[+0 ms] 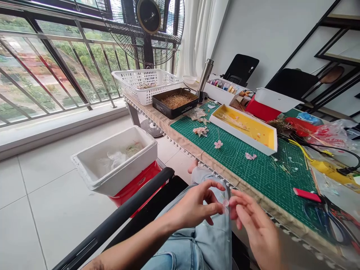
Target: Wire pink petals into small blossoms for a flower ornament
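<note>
Above my lap, a small pink flower (225, 203) with thin, see-through petals hangs between my two hands. My left hand (198, 205) has it at the tip of the thumb, the index finger arched above. Close on the other side is my right hand (254, 223), its fingers curled toward the petals; their tips are smeared, so I cannot tell whether they grip. On the green cutting mat (264, 176) lie a pale pink blossom cluster (200, 131), a single pink flower on a stem (218, 144) and another pink flower piece (250, 156).
A white tray with a yellow bottom (247, 129) and a black box of dry stems (176, 101) stand on the table. Scissors (327, 219) and a red-handled tool (306, 194) lie at right. A white foam box (115, 157) sits left of the black armrest (120, 213).
</note>
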### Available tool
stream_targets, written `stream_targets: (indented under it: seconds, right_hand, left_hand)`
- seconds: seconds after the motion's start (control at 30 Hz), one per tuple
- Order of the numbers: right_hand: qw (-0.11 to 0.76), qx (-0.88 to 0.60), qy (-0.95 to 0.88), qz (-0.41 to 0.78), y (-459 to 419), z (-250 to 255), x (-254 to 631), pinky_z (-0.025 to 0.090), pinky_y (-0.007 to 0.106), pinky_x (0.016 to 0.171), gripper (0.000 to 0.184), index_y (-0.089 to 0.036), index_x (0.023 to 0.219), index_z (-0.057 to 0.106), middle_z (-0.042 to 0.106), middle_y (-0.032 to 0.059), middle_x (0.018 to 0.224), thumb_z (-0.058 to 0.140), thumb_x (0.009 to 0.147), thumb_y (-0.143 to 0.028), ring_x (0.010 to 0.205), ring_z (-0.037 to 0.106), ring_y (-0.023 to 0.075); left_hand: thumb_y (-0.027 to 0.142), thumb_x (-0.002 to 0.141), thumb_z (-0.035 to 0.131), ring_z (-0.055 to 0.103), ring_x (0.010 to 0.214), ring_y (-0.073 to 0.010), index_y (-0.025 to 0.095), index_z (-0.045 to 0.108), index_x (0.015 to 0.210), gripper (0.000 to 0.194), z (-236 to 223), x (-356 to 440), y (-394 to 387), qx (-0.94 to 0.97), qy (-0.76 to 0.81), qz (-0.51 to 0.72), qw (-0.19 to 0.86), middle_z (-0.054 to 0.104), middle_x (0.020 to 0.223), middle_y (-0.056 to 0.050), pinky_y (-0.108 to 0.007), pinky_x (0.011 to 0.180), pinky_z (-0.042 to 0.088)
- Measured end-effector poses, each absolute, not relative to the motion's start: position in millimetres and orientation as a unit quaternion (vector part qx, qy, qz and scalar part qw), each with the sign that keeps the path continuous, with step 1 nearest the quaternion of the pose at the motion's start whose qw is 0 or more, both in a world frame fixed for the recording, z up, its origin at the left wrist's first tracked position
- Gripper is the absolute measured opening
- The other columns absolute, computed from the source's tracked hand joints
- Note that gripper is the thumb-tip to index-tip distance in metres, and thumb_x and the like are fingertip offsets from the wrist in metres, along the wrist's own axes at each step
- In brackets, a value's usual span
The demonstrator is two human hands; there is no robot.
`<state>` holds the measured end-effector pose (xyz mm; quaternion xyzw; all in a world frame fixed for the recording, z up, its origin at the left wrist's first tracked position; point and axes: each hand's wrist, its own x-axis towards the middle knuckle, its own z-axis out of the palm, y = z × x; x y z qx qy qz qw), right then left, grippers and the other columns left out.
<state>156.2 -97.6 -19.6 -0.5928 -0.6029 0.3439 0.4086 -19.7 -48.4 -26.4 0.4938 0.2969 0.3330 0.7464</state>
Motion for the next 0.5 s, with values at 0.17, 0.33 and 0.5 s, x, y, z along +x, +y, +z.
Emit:
stream_targets:
  seconds: [0.17,0.33,0.5]
  right_hand:
    - [0.430,-0.563,-0.476,0.521,-102.5,-28.2,153.6,0.052,0.024,0.058,0.042,-0.031,0.129,0.053,0.068,0.0035,0.100,0.059,0.090,-0.043,0.072,0.065,0.0165]
    - [0.332,-0.561,-0.629,0.424,-98.6,-31.2,167.1,0.045,0.020,0.053,0.026,-0.023,0.083,0.062,0.059,-0.0022,0.068,0.054,0.092,-0.046,0.060,0.056,0.0135]
    - [0.246,-0.608,-0.739,0.156,-82.6,-44.3,190.6,0.045,0.026,0.054,0.032,-0.022,0.081,0.057,0.062,0.0001,0.069,0.038,0.098,-0.041,0.059,0.059,0.0168]
  left_hand:
    - [0.031,0.082,0.066,0.055,0.066,-0.0115,0.019,0.051,0.113,0.037,-20.7,-22.6,-51.1,0.518,0.293,0.325,0.735,0.058,0.070,0.002,-0.020,0.052,0.050]
    - [0.031,0.083,0.067,0.054,0.071,-0.0116,0.020,0.050,0.118,0.041,-14.3,-25.0,-55.6,0.519,0.268,0.318,0.746,0.061,0.076,0.000,-0.019,0.054,0.050]
    - [0.029,0.083,0.068,0.055,0.073,-0.0111,0.020,0.053,0.118,0.039,-14.1,-25.6,-58.6,0.506,0.201,0.287,0.788,0.059,0.077,0.000,-0.018,0.055,0.050]
